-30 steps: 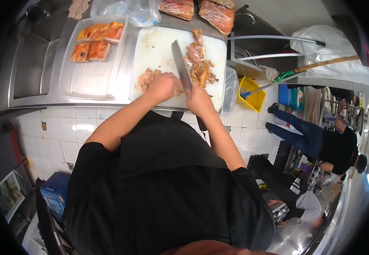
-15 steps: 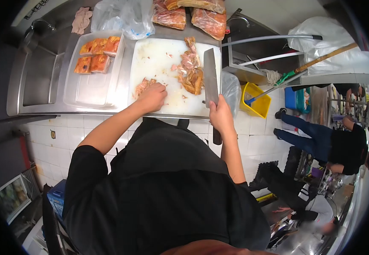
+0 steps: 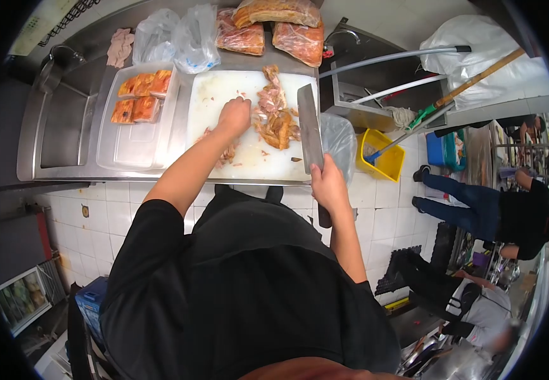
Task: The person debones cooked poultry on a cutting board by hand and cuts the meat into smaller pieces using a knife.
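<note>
My right hand [image 3: 330,183] grips the dark handle of a cleaver [image 3: 310,126]. Its broad blade points away from me over the right edge of the white cutting board [image 3: 280,168]. My left hand [image 3: 235,116] is over the middle of the board with its fingers curled together; whatever is in them is too small or hidden to make out. Just right of it lie a long piece of meat on the bone [image 3: 272,92] and a browned chunk of meat [image 3: 277,130]. A pile of chopped meat [image 3: 227,155] shows partly behind my left forearm.
Left of the board, a clear plastic tub [image 3: 122,152] holds several browned meat blocks. Plastic bags [image 3: 195,41] and wrapped meat slabs [image 3: 296,41] line the back. A yellow bucket [image 3: 385,161] and mop poles stand right. Two people [image 3: 477,206] are farther right.
My left hand has moved from the chopped pile forward toward the middle of the board, its fingers still curled. The cleaver stays in my right hand. The view has shifted slightly.
</note>
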Demonstrator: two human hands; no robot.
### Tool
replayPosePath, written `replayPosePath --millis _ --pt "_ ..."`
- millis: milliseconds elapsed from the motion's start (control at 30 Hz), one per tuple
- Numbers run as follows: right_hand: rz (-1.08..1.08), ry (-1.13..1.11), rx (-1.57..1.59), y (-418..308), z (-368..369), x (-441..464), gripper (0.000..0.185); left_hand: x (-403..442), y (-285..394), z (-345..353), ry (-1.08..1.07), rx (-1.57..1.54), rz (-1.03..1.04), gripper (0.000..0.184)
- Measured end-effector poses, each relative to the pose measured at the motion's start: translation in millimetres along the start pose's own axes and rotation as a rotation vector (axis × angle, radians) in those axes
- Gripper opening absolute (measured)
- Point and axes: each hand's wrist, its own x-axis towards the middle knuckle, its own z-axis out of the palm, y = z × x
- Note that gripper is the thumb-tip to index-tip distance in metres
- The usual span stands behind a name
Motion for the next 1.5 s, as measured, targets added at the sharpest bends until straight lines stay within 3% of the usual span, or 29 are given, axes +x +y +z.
replayPosePath --millis 133,233,333,533,800,933,1033,1133,1200,1233,1300,1433,1500 --pt "0.018 -0.026 -0.005 2.7 -3.0 -4.8 0.030 2.7 -3.4 -3.3 -0.031 0.116 0.048 0.019" --pt "0.004 -0.026 -0.009 9.8 0.5 -4.7 0.029 -2.9 -3.5 -13.0 0.005 -0.014 -0.015 0.016" --pt "-0.039 -0.031 0.025 9.2 4.2 -5.1 0.028 -21.3 4.9 -30.9 -0.141 -0.036 -0.057 0.018" --pt "-0.062 -0.128 -0.060 -6.7 11.1 -0.2 0.026 -28.9 -0.6 -14.7 0.045 -0.164 -0.031 0.022" --pt "-0.133 -0.103 -0.088 -12.8 14.3 -5.0 0.026 -1.5 -2.4 -10.1 -0.096 0.068 -0.086 0.023" --pt "-0.048 -0.126 -0.018 -4.3 16.2 -7.2 0.026 0.0 -13.3 -4.5 -0.062 0.057 -0.076 0.021" --pt "-0.103 -0.081 -0.090 -4.6 14.5 -10.1 0.027 0.8 -12.5 -13.6 -0.038 -0.012 -0.138 0.023" --pt "-0.078 -0.073 -0.084 -4.9 15.6 -11.5 0.024 -10.0 1.8 -28.2 -0.182 -0.211 -0.198 0.021" --pt "-0.091 -0.085 -0.075 -5.6 18.7 -10.6 0.025 -33.2 14.7 -28.3 -0.493 -0.385 -0.135 0.020" --pt "-0.109 -0.094 -0.070 -5.7 20.8 -9.9 0.027 -46.8 22.1 -26.4 -0.501 -0.386 -0.139 0.020" --pt "-0.114 -0.128 -0.070 -3.3 28.4 -6.7 0.027 -70.7 35.2 -22.4 -0.413 -0.206 -0.080 0.019" --pt "-0.107 -0.212 -0.123 -4.9 41.8 0.0 0.026 -79.2 38.2 -23.7 -0.340 -0.169 -0.093 0.015" --pt "-0.121 -0.223 -0.142 -2.1 50.4 4.4 0.025 -80.1 29.5 -21.8 -0.236 -0.206 0.110 0.024"
